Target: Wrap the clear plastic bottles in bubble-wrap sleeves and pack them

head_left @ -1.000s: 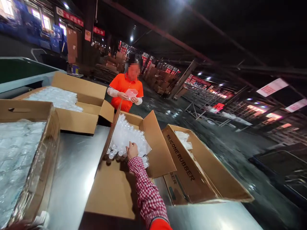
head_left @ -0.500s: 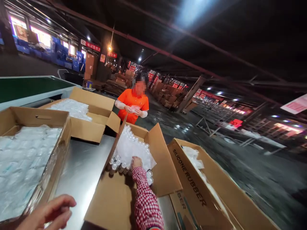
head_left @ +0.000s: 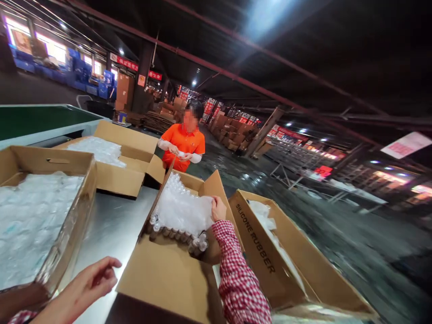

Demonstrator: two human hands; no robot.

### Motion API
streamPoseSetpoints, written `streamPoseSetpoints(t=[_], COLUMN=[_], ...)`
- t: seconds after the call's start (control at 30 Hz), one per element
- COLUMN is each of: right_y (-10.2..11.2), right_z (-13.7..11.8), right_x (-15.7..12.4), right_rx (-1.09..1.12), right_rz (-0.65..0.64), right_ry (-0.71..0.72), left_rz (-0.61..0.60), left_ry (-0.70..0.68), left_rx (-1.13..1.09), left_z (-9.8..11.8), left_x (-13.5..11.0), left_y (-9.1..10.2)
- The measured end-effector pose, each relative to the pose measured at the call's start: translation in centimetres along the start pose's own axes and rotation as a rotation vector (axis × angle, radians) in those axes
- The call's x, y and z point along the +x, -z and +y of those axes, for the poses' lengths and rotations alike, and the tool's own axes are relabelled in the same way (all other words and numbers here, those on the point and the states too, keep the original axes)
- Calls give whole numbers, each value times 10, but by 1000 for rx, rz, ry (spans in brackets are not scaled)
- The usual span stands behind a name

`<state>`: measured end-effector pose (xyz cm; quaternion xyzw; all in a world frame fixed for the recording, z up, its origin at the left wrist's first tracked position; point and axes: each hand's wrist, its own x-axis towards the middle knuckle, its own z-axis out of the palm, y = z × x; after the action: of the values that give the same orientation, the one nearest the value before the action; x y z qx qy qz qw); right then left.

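Observation:
In the middle, an open cardboard box (head_left: 168, 270) holds several rows of small clear bottles (head_left: 178, 235), capped or shiny at their near ends. Over them lies a thin, whitish translucent sheet (head_left: 184, 211). Pinched at the sheet's right edge is my right hand (head_left: 218, 209), in a red-and-white checked sleeve, close to the box's right flap. My left hand (head_left: 92, 283) hovers over the metal tabletop (head_left: 118, 216), left of the box's near flap. Its fingers are loosely bent and apart, with nothing in them.
At left a carton (head_left: 88, 184) holds bagged clear items, with another open carton (head_left: 124, 182) behind it. A long box marked SILICONE RUBBER (head_left: 253, 243) stands at right. Across the table a co-worker in orange (head_left: 184, 144) handles something whitish. A green conveyor (head_left: 40, 119) runs far left.
My right hand has moved from the middle of the sheet to its right edge, pulling that edge rightward and up. My left hand has shifted slightly right.

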<state>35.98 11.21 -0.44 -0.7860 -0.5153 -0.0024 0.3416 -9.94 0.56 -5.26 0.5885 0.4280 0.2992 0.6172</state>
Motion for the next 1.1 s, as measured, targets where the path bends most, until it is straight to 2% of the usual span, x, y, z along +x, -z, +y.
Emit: streamPoseSetpoints(t=[0.07, 0.13, 0.23, 0.3, 0.4, 0.5, 0.57, 0.67, 0.73, 0.77, 0.83, 0.87, 0.93, 1.03, 1.1], right_y=[18, 31, 43, 47, 46, 35, 25, 11, 3, -1, -8, -11, -18, -23, -23], right_z=[-13, -31, -61, -81, -101, -103, -97, -91, -96, -102, -117, -125, -134, -124, -102], right_x=[-9, -25, -64, -94, -132, -154, -159, -168, -186, -199, -232, -248, -270, -266, -243], right_rx=[125, 256, 438, 644, 938, 1014, 988, 855, 787, 781, 796, 821, 891, 1014, 875], right_rz=[29, -8, -123, -238, -372, -405, -414, -287, -149, -139, -259, -388, -538, -624, -638], right_ry=[36, 83, 139, 110, -8, -50, -52, -38, -17, 11, 109, 170, 184, 42, -4], left_rz=[-55, -84, -62, -34, -109, -258, -247, -103, -4, 46, 141, 181, 220, 131, -16], left_ry=[-26, -29, -36, -61, -106, -166, -166, -173, -219, -229, -230, -224, -213, -188, -186], left_rx=[19, 23, -15, -52, -188, -431, -519, -401, -265, -207, -110, -66, 29, 224, 403], left_z=[3, 14, 37, 49, 59, 64, 65, 63, 58, 55, 48, 45, 42, 42, 42], left_x=[7, 10, 15, 23, 36, 37, 30, 18, 14, 13, 11, 9, 3, -10, -15], left_y=[-6, -11, -20, -25, -32, -38, -41, -47, -53, -57, -64, -66, -68, -63, -60])
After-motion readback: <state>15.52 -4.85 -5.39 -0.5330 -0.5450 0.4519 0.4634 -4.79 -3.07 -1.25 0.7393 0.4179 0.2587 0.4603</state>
